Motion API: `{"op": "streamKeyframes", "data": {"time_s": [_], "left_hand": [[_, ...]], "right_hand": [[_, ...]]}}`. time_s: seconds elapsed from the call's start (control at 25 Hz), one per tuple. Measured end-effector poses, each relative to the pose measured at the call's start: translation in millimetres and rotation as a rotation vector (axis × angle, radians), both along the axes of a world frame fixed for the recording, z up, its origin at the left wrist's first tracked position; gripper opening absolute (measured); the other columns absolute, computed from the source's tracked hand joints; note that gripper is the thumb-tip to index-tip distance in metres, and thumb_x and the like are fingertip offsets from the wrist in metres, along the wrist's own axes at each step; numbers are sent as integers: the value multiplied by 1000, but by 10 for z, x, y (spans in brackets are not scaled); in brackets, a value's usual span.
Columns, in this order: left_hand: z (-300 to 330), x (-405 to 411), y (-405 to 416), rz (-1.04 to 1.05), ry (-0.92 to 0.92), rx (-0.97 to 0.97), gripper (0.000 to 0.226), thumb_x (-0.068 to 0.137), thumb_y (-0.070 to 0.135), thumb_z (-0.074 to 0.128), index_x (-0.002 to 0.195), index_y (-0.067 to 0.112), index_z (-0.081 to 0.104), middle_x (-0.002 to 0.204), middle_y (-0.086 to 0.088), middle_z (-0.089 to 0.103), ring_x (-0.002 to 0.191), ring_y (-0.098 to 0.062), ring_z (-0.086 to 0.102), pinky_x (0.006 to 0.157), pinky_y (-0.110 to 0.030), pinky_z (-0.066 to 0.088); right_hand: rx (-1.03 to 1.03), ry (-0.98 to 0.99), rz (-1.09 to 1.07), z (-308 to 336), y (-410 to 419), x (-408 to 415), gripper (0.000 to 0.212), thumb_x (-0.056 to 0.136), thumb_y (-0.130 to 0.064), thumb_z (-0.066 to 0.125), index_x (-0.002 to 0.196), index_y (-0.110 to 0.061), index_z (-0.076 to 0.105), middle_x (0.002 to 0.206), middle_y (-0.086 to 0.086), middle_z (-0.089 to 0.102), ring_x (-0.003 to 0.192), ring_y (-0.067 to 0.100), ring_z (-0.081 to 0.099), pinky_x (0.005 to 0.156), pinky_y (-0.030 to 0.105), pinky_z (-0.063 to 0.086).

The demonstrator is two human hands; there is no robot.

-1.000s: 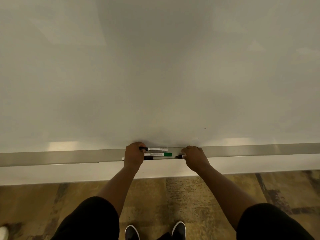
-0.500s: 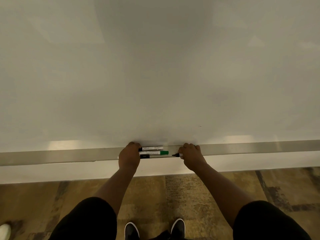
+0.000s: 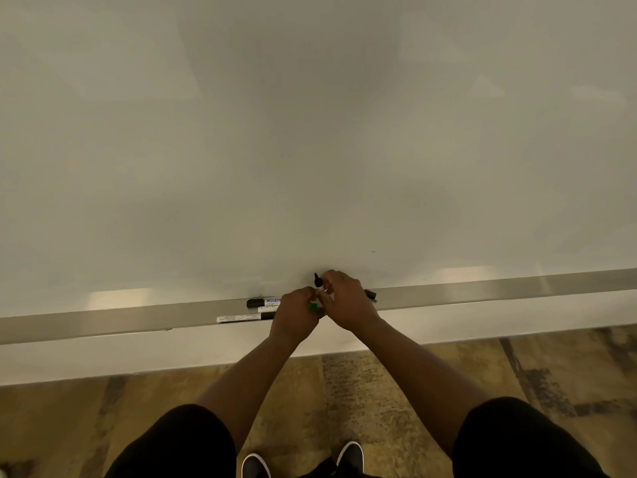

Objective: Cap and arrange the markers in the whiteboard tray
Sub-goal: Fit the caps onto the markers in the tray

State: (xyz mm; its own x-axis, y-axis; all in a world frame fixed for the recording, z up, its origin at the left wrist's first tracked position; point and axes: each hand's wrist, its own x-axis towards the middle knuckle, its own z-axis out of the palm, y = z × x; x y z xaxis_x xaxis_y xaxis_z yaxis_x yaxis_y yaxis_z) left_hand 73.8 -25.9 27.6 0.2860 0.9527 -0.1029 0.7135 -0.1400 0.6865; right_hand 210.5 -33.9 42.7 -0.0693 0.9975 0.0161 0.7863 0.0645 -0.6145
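So both hands, left hand [image 3: 299, 310] and right hand [image 3: 346, 298], are pinched together on one marker [image 3: 317, 281] above the tray [image 3: 482, 291]; I'd line the cap up straight, then press.

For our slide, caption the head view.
Both hands, left hand and right hand, meet over markers in the whiteboard tray, one black-tipped marker raised.

Blue lettering on one marker [image 3: 263, 301] (blurred, unreadable).
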Motion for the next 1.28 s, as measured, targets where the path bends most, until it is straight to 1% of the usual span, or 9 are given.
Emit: {"op": "streamKeyframes", "data": {"time_s": [0.12,0.24,0.4,0.48,0.56,0.68,0.76,1.04,1.28], "left_hand": [[-35,27,10,21,-27,22,10,84,13,66,87,4,66,84,-14,72,78,-30,67,66,-31,48],[-25,25,20,20,5,-17,14,85,24,67,90,11,66,81,-7,71,72,-22,64,64,-26,43],[-22,39,43,-1,90,-13,16,84,26,68,87,11,65,79,-9,70,71,-24,63,62,-26,40],[-6,15,49,30,132,-6,14,83,25,68,87,12,65,78,-11,70,71,-28,63,59,-27,38],[12,-10,38,52,188,-4,11,83,25,65,88,15,65,81,-11,70,74,-30,64,58,-28,39],[34,-8,9,29,250,-8,9,83,24,60,88,17,64,83,-11,69,77,-32,64,58,-29,40],[46,-20,-7,24,267,-12,9,83,24,59,88,17,62,83,-10,69,77,-31,63,58,-29,39],[42,-137,-63,-7,331,-11,13,86,30,60,89,18,61,85,-8,68,78,-28,63,60,-31,44],[20,-295,-66,3,309,-22,14,87,29,60,90,16,63,88,-9,69,81,-29,64,61,-29,40]], "right_hand": [[-62,258,-175,32,-43,41,17,87,-20,65,96,-5,62,88,13,69,81,25,65,73,36,52],[-164,412,-299,-28,-85,92,22,84,-26,71,96,-9,65,88,8,72,80,19,67,71,27,52],[-219,513,-296,-111,-89,159,23,84,-34,71,93,-13,68,86,0,72,77,10,64,68,22,46],[-183,386,-271,-130,-86,258,21,90,-31,63,98,-12,67,93,3,72,85,17,66,72,26,46],[-134,115,-230,-163,-74,391,17,94,-17,54,104,-10,64,101,10,70,94,28,64,76,29,46],[-132,-380,-101,-250,-85,529,35,89,-3,46,120,-12,59,115,12,65,103,33,59,87,39,47],[-132,-539,-49,-315,-95,549,37,87,0,46,118,-13,59,115,10,65,105,32,56,88,41,45],[-165,-509,-64,-423,-100,611,26,87,5,46,105,-7,60,110,13,59,102,30,55,85,37,49],[-130,-114,-236,-350,-61,523,19,84,6,49,85,3,68,95,20,64,90,35,61,70,25,38]]}}
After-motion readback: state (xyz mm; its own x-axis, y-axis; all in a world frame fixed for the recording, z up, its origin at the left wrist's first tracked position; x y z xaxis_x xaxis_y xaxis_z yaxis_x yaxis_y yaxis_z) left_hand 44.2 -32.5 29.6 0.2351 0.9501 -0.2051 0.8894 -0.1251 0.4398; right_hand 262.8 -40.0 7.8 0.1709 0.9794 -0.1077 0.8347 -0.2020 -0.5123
